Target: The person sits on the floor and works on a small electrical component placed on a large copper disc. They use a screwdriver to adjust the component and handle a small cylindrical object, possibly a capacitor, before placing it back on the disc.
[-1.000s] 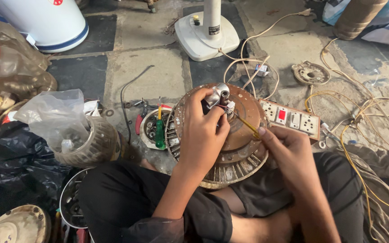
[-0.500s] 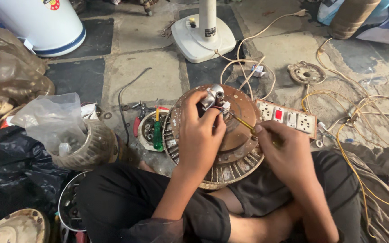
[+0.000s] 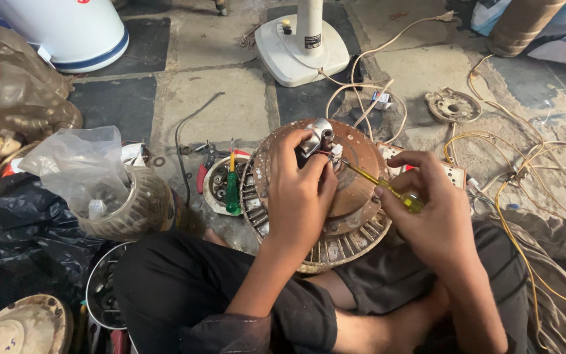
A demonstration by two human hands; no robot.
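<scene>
Left hand (image 3: pixel 299 190) clamped over the round, rust-brown metal fan motor housing (image 3: pixel 355 196) resting in our lap, we steady the small silver terminal block (image 3: pixel 316 136) at its hub while our right hand (image 3: pixel 430 213) pinches a slim yellow-handled screwdriver (image 3: pixel 378 185), its tip set against the wires just beside that block. We judge the work to be midway: the housing is already off its fan and lying open, its slotted rim exposed, yet the wiring at the hub is not yet freed or fixed, and loose parts lie all around. We count one motor housing in hand, one screwdriver in use, a second green-handled screwdriver (image 3: pixel 232 190) lying in a small round dish near the left hand, one pair of red-handled pliers (image 3: pixel 203 172) beside it, one white pedestal fan base (image 3: pixel 301 49) on the stone floor beyond, and one white socket strip (image 3: pixel 456 174) under the right hand.
</scene>
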